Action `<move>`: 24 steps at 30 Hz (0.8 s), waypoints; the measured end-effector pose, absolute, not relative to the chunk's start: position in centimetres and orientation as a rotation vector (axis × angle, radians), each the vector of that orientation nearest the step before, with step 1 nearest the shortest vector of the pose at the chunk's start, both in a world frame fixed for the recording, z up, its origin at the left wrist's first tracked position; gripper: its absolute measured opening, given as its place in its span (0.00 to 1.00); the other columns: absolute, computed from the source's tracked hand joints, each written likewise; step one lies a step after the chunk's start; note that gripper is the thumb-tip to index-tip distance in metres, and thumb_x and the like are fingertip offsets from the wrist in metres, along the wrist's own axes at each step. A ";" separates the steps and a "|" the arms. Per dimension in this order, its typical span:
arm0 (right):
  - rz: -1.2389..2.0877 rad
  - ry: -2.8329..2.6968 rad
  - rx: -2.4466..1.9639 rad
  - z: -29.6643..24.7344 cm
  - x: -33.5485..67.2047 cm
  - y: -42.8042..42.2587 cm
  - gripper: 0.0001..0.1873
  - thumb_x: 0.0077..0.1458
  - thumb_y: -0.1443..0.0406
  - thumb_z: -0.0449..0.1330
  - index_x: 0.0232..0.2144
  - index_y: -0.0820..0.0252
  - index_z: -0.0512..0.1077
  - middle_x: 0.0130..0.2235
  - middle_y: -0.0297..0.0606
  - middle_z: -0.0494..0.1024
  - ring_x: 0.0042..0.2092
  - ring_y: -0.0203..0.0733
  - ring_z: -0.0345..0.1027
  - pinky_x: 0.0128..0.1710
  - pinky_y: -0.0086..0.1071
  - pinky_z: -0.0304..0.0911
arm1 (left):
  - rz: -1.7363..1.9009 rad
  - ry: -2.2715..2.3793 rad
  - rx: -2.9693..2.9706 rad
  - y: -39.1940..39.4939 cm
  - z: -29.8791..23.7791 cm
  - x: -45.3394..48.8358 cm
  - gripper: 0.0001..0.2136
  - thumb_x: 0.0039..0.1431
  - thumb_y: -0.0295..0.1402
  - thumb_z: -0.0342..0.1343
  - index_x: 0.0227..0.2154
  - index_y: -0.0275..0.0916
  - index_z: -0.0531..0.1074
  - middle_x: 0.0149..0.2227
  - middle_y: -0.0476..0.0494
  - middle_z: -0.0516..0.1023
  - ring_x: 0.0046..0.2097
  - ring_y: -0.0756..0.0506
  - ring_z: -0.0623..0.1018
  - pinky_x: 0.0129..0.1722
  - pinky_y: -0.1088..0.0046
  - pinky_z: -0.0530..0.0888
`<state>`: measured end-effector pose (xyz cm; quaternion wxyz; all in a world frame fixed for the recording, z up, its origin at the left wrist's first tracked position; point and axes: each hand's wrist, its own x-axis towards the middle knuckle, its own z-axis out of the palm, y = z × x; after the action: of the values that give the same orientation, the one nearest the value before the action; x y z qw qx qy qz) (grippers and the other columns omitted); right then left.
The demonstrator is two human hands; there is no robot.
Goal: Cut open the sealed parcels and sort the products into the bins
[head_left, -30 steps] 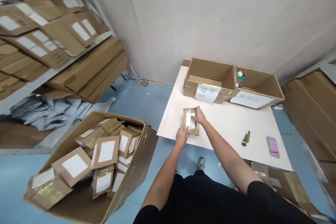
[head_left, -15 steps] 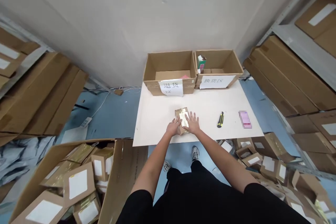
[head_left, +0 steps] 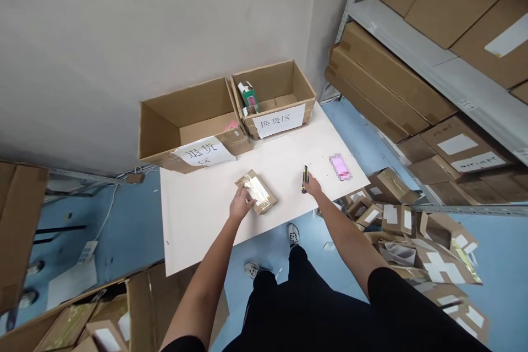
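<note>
Parcel [head_left: 256, 192] under flat left hand [head_left: 241, 204]; right hand [head_left: 312, 186] touches cutter [head_left: 305, 175], grip unclear; labels 退货区 [head_left: 204, 152], 换货区 [head_left: 277, 120].

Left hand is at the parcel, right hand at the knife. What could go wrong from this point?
1. The right hand touches the knife close to the edge of the table. A loose grip could push it off, toward the shoes below.
2. The left hand rests on the parcel. A blade brought there might catch that hand.

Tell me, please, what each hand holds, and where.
Nothing is lifted: the left hand rests on the parcel at its near end, the right hand touches the knife at its near end.
</note>
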<state>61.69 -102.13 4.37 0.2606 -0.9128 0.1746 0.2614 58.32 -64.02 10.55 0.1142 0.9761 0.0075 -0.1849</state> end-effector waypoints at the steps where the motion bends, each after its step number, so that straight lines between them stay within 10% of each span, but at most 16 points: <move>1: 0.698 0.508 -2.439 3.5 61.8 -102.6 0.41 0.66 0.56 0.58 0.75 0.63 0.52 0.59 0.56 0.76 0.58 0.53 0.75 0.58 0.41 0.68 | -0.522 0.029 2.903 -64.1 10.7 58.3 0.39 0.65 0.47 0.62 0.74 0.50 0.53 0.78 0.44 0.52 0.75 0.36 0.60 0.65 0.61 0.72; 7: 0.508 0.650 -2.293 0.3 61.8 -100.1 0.44 0.54 0.63 0.65 0.70 0.66 0.56 0.52 0.54 0.79 0.52 0.55 0.79 0.51 0.42 0.73 | -0.900 -0.090 2.914 -64.0 11.9 58.5 0.42 0.69 0.55 0.53 0.78 0.48 0.43 0.80 0.43 0.41 0.78 0.28 0.48 0.67 0.54 0.69; 14: 0.511 0.552 -2.192 1.9 63.1 -95.6 0.25 0.54 0.68 0.61 0.54 0.63 0.64 0.43 0.48 0.81 0.41 0.50 0.79 0.39 0.37 0.72 | -1.042 -0.100 2.917 -64.5 12.4 59.3 0.55 0.55 0.61 0.63 0.78 0.52 0.39 0.80 0.43 0.30 0.78 0.23 0.39 0.71 0.44 0.60; 24: 0.471 -0.006 -2.418 10.7 60.7 -84.4 0.32 0.68 0.61 0.50 0.72 0.54 0.51 0.45 0.40 0.84 0.44 0.49 0.80 0.45 0.37 0.71 | -0.833 -0.055 2.862 -64.7 10.7 58.7 0.55 0.48 0.55 0.71 0.76 0.54 0.49 0.80 0.38 0.41 0.78 0.22 0.40 0.70 0.41 0.57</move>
<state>60.74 -84.43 10.66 0.3325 -0.9257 -0.0021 0.1802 58.71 -64.74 10.70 0.0800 0.9569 -0.0184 -0.2784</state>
